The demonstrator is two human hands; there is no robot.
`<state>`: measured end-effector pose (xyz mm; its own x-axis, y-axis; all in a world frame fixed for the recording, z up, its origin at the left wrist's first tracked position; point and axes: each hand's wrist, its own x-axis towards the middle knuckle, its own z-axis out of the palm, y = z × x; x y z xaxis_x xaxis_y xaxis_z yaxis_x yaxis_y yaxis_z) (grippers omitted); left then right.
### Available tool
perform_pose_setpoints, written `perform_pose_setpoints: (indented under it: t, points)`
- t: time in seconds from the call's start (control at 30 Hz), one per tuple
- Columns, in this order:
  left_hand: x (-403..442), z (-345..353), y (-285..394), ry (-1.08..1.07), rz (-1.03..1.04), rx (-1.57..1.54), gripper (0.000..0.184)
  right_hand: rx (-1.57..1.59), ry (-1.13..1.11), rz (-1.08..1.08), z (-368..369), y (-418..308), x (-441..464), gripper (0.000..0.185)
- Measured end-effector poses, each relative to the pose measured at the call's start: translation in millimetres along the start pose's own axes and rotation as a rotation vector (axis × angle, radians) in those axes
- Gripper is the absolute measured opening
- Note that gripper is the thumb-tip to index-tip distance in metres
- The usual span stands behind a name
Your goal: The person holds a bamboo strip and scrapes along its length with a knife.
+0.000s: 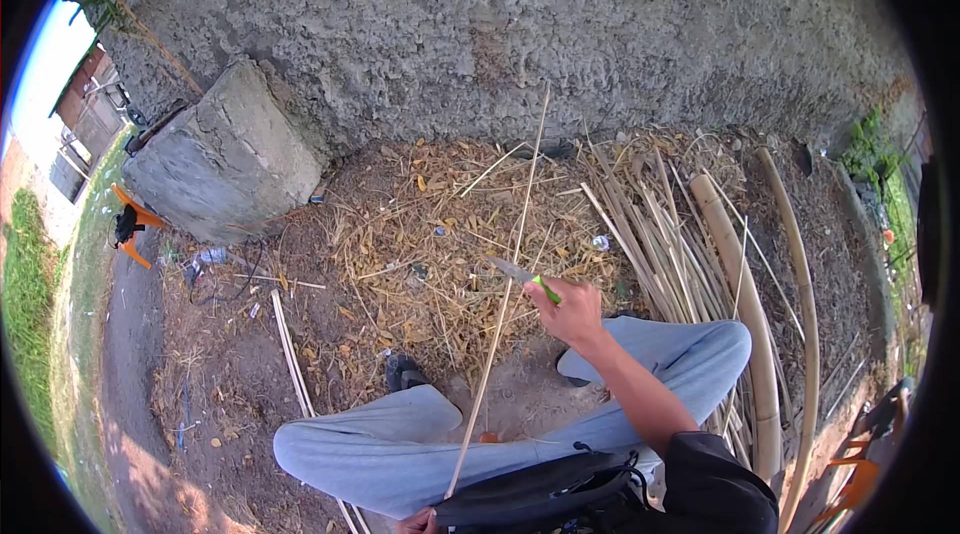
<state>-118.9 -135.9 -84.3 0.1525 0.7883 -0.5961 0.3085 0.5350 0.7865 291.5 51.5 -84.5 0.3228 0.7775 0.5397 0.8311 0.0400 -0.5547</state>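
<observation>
My right hand [573, 314] is closed around the green handle of a knife [513, 270]. Its blade points left and up, crossing or lying close to a long thin bamboo strip [496, 339]; whether the two touch I cannot tell. At the bottom edge my left hand [418, 522], only partly in view, has its fingers closed on the lower end of that strip. From there the strip slants up between my legs toward the wall. A black bag [530, 489] lies across my lap, just right of my left hand.
Split bamboo strips [660, 244] are piled to my right, beside a thick bamboo pole [735, 284] and a thinner pole [800, 274]. Two pale strips [290, 354] lie at left. Shavings and dry leaves [430, 274] cover the ground before a rough wall [500, 24] and concrete block [230, 154].
</observation>
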Motion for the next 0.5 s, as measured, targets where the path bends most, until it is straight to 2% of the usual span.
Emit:
perform_pose_setpoints:
  t: [0.1,0.2,0.23,0.37,0.5]
  points:
    - [-3,0,-9,0.028,0.027,-0.101,0.043,-0.033,-0.051,-0.026,-3,10,8,0.027]
    - [1,-2,-11,0.017,0.07,-0.16,0.044,0.04,0.009,-0.065,-7,7,5,0.028]
    - [1,-3,-11,0.019,0.072,-0.162,0.044,0.094,-0.03,0.011,-9,7,2,0.029]
    - [4,-11,-17,0.058,0.1,-0.072,0.046,0.156,-0.123,0.145,-15,7,0,0.033]
    - [7,-18,-20,0.097,0.123,0.051,0.048,0.125,-0.049,0.085,-10,3,-4,0.032]
